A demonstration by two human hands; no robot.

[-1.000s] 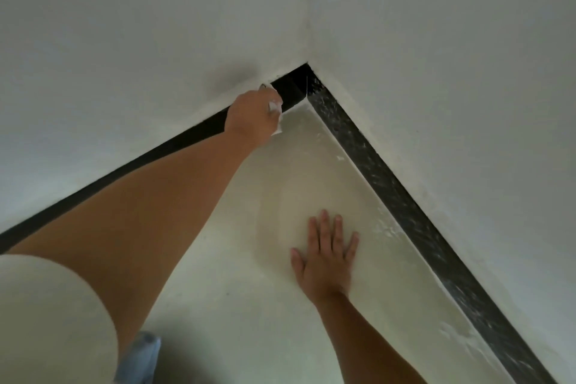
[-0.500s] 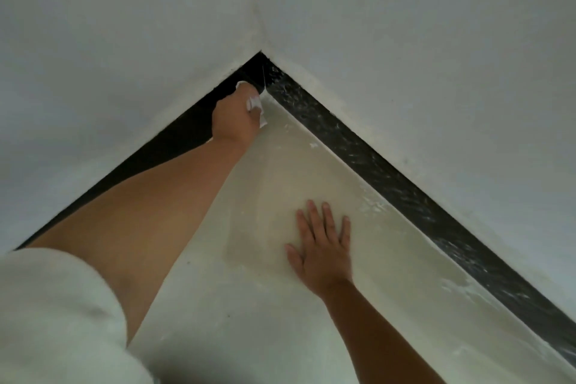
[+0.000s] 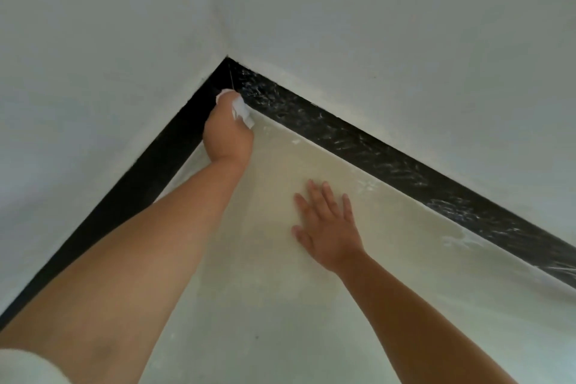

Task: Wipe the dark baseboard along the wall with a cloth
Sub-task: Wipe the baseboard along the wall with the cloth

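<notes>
The baseboard [image 3: 358, 137] is a dark strip at the foot of two white walls, meeting in a corner near 12 o'clock of the head view. One run slants from that corner down toward 8 o'clock and looks evenly dark; the other slants down toward 4 o'clock and carries pale smears and streaks along most of its length. The cloth [image 3: 241, 109], a small white wad, sits right at the corner, touching the foot of the streaked run just beside the joint. The left hand [image 3: 227, 134] grips it, fingers curled round the wad so that only scraps of white show past the knuckles. From those fingers the unwiped stretch lies toward 4 o'clock, so its long axis runs away from the hand to the lower right edge of the view. The right hand [image 3: 327, 224] lies flat on the pale floor [image 3: 280, 305], fingers spread and straight, propping the body; it is nearer the middle of the streaked run than the left hand, but holds nothing. I judge that the next stroke should follow that axis, dragging the cloth out of the corner along the strip.
</notes>
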